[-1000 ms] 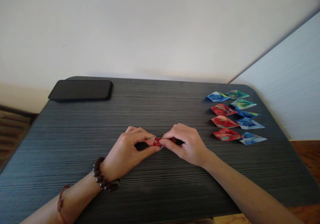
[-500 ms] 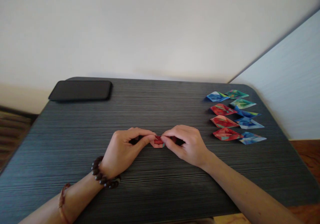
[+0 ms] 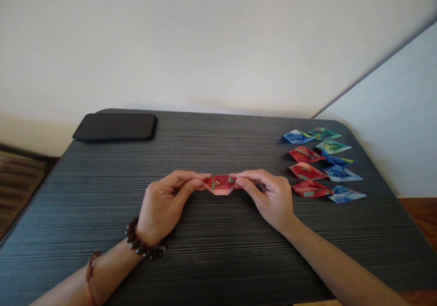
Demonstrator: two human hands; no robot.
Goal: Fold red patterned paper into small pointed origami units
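Note:
A small folded red paper piece (image 3: 221, 185) with green and pink patches is stretched sideways between both hands, near the middle of the dark table (image 3: 218, 251). My left hand (image 3: 167, 199) pinches its left end between thumb and fingers; a dark bead bracelet is on that wrist. Its right end is pinched by my right hand (image 3: 268, 194). The fingertips cover both ends of the paper. Several folded paper pieces lie to the right, among them a red one (image 3: 312, 188), a blue one (image 3: 346, 194) and a green one (image 3: 332, 146).
A black phone-like slab (image 3: 115, 127) lies at the table's back left. Behind the table stands a pale wall (image 3: 218, 42), with a light panel (image 3: 396, 110) on the right. A slatted brown object (image 3: 18, 183) is at the far left.
My hands have moved apart, the right one more to the right. More of the red paper shows between them, spread wider. The view has shifted slightly.

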